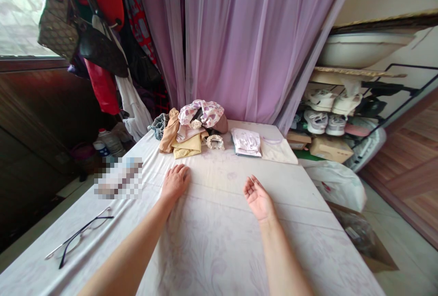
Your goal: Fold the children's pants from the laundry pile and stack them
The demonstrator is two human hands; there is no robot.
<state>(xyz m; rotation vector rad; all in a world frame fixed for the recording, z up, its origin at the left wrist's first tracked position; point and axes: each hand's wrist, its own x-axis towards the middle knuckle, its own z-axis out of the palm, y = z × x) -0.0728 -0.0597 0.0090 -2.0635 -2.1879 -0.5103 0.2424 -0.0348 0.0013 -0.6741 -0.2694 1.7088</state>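
Your left hand point(175, 183) lies palm down on the bed sheet point(219, 200), fingers gently spread and holding nothing; your right hand point(258, 199) is palm up, loosely open and empty. Near them, not touching, sits a rumpled heap of clothes point(186, 134) in tan, yellow and floral pink, with a folded pale garment point(246, 142) beside it and glasses point(78, 236) off to your left.

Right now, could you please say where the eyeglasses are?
In the head view, the eyeglasses lie on the bed sheet at lower left, beside the left forearm, below a blurred patch.
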